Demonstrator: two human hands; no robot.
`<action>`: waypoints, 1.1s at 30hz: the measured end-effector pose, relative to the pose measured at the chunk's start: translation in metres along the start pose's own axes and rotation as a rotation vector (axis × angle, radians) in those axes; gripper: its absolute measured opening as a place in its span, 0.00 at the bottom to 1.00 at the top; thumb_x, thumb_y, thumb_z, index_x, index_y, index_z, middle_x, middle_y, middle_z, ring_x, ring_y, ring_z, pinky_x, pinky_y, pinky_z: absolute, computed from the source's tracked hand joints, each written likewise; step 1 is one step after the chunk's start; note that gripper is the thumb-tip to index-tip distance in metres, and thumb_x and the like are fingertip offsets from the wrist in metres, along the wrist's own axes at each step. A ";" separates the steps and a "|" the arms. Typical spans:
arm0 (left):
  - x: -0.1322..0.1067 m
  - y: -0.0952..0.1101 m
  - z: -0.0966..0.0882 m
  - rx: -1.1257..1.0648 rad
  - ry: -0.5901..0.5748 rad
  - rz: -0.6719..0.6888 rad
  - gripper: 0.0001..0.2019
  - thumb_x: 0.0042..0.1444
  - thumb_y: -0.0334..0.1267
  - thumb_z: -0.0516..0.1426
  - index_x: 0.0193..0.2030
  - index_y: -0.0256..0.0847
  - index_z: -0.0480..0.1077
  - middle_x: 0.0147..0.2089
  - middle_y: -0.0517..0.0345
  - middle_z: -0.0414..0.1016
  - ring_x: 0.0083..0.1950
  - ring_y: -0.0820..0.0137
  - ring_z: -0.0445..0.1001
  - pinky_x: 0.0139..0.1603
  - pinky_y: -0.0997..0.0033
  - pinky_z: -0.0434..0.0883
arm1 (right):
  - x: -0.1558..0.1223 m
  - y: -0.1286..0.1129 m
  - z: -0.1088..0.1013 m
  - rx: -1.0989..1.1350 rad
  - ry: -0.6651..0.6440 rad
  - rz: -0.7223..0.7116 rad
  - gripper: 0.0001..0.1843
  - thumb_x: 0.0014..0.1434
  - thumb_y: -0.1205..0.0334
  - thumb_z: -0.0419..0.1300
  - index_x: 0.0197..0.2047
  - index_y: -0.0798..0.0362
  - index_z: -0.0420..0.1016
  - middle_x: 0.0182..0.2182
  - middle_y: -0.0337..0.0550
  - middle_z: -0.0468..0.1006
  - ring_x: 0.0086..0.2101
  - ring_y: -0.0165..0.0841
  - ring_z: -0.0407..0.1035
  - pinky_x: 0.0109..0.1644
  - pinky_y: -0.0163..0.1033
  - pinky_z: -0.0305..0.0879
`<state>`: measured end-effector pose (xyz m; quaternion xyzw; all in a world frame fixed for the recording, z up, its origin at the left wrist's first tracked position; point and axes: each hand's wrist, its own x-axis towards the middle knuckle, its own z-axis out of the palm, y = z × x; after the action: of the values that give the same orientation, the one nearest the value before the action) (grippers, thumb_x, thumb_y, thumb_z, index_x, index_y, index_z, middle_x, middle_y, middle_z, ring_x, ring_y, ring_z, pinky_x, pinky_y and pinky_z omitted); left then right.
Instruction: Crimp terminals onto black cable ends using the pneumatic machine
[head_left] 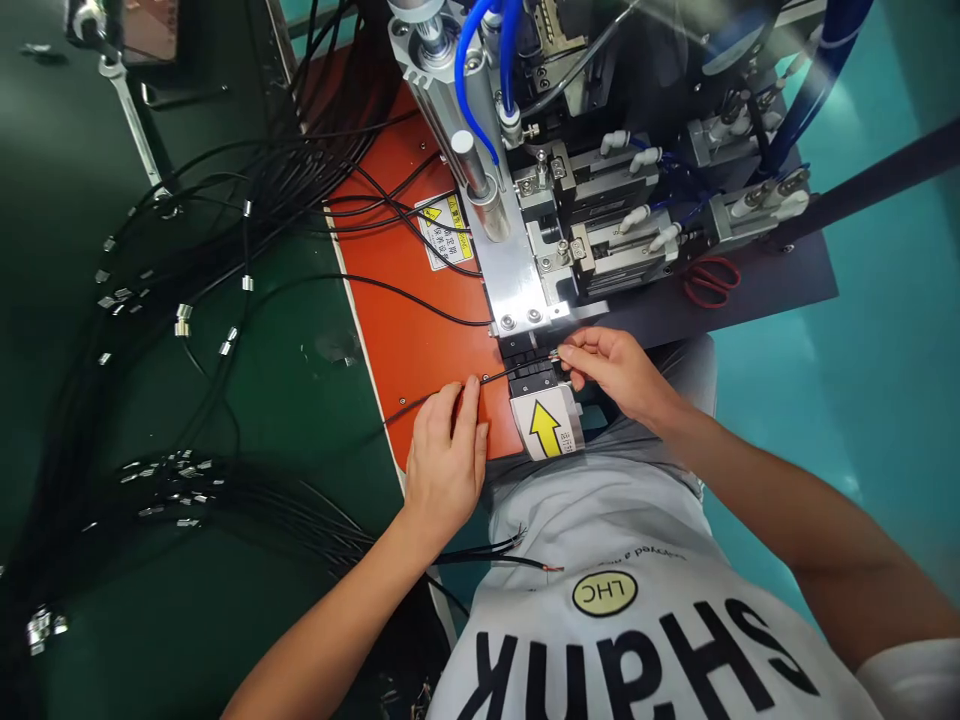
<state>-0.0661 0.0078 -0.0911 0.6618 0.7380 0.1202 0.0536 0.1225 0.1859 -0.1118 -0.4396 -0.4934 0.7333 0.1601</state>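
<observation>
A thin black cable (496, 377) runs from the green table across the orange plate (435, 345) to the front of a metal machine. My right hand (611, 370) pinches the cable's end, where a small shiny bit shows at the fingertips. My left hand (448, 455) is closed around the same cable farther back, its fingertips over the plate. Between the hands, the cable passes above a black slotted block (531, 365). Just below that block is a white guide piece with a yellow arrow (546, 428).
Bundles of black cables with metal connectors (180, 490) cover much of the green table (300, 390). Wrenches (135, 115) lie at its far left. Stripped cable ends (536, 565) hang by the lap. Red-handled scissors (711, 282) rest right of the pneumatic cylinders (626, 255).
</observation>
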 end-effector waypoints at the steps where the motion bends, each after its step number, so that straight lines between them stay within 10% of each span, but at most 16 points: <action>1: -0.002 -0.004 0.000 0.023 -0.021 0.025 0.29 0.64 0.35 0.53 0.71 0.34 0.53 0.64 0.35 0.63 0.64 0.50 0.63 0.65 0.50 0.64 | 0.000 0.000 0.000 -0.006 -0.001 -0.006 0.12 0.58 0.54 0.65 0.32 0.55 0.74 0.26 0.36 0.74 0.24 0.24 0.67 0.35 0.34 0.63; 21: 0.002 -0.025 -0.008 0.014 -0.122 0.120 0.30 0.66 0.42 0.50 0.73 0.40 0.50 0.69 0.42 0.58 0.68 0.52 0.60 0.68 0.53 0.63 | -0.036 0.029 -0.045 0.043 0.160 0.115 0.18 0.60 0.46 0.62 0.45 0.50 0.80 0.36 0.40 0.76 0.31 0.26 0.68 0.36 0.33 0.62; 27: 0.054 -0.041 -0.006 -0.054 -0.075 0.089 0.28 0.68 0.42 0.45 0.72 0.34 0.51 0.71 0.41 0.55 0.71 0.53 0.55 0.72 0.51 0.56 | -0.044 0.030 -0.048 0.055 0.192 0.097 0.16 0.58 0.47 0.64 0.44 0.48 0.81 0.35 0.40 0.76 0.31 0.27 0.67 0.37 0.34 0.65; 33: 0.062 -0.079 -0.057 -0.105 -0.168 0.318 0.21 0.68 0.39 0.42 0.65 0.35 0.60 0.66 0.41 0.62 0.64 0.60 0.65 0.62 0.59 0.66 | -0.060 0.038 -0.057 -0.047 0.295 0.100 0.14 0.52 0.47 0.68 0.41 0.41 0.82 0.37 0.44 0.78 0.36 0.35 0.73 0.42 0.41 0.70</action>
<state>-0.1630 0.0559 -0.0510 0.7740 0.6099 0.1097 0.1299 0.2093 0.1611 -0.1221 -0.5701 -0.4591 0.6561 0.1839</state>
